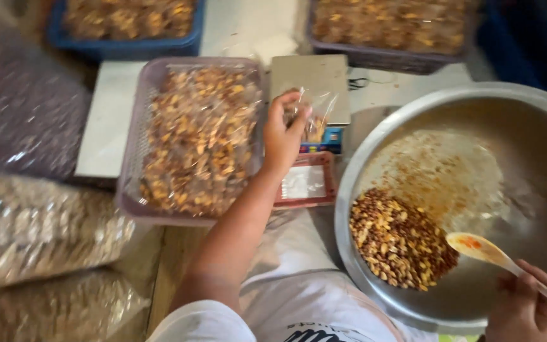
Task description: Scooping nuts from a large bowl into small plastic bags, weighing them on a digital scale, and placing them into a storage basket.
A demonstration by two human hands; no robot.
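Observation:
My left hand (283, 136) holds up a small clear plastic bag (314, 114) with a little snack mix in it, in front of a small weighing scale (311, 85). My right hand (527, 307) grips the handle of a clear plastic spoon (479, 248), whose bowl rests beside a heap of brown and yellow nut mix (397, 240). The mix lies in a large steel basin (539, 145) at the right.
A purple basket (135, 136) packed with filled snack bags stands left of the scale. Two more baskets of bags, one blue (128, 44) and one purple (381, 58), sit at the back. Big clear sacks (33, 234) of snacks lie at the left. A red tray (305, 183) sits below the scale.

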